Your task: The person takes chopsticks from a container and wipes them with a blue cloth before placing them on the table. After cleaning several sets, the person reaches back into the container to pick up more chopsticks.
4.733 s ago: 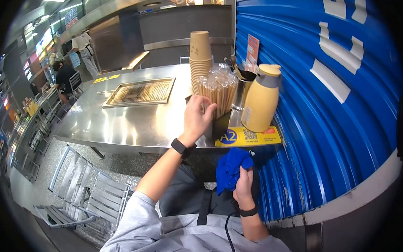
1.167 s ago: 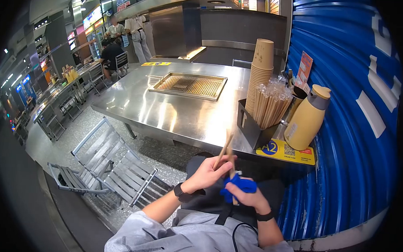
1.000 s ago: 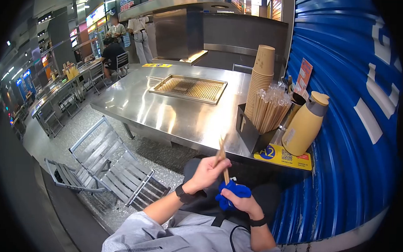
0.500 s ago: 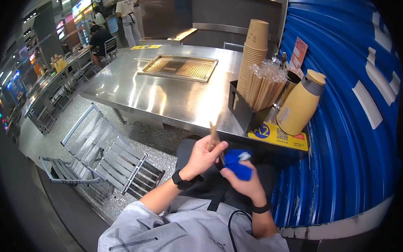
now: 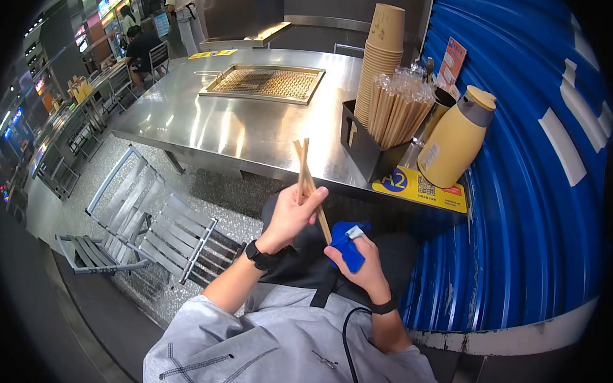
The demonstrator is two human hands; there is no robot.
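My left hand [image 5: 291, 216] grips a pair of wooden chopsticks [image 5: 305, 172] that stick up in front of the table edge, their lower ends reaching toward the cloth. My right hand [image 5: 361, 264] holds a crumpled blue cloth [image 5: 347, 245] just right of the chopsticks, over my lap. A black holder [image 5: 364, 149] packed with wrapped chopsticks [image 5: 393, 113] stands on the steel table [image 5: 241, 132] above my hands.
A tall stack of paper cups [image 5: 379, 55] and a yellow thermos jug [image 5: 455, 139] stand by the blue corrugated wall [image 5: 523, 172]. A metal grill tray [image 5: 264, 82] lies mid-table. Folded metal chairs [image 5: 150, 233] lie on the floor at left. People stand far back.
My left hand, earlier at the holder, now holds a pair of chopsticks. It has lifted them higher and more upright, while my right hand keeps the blue cloth at their lower ends.
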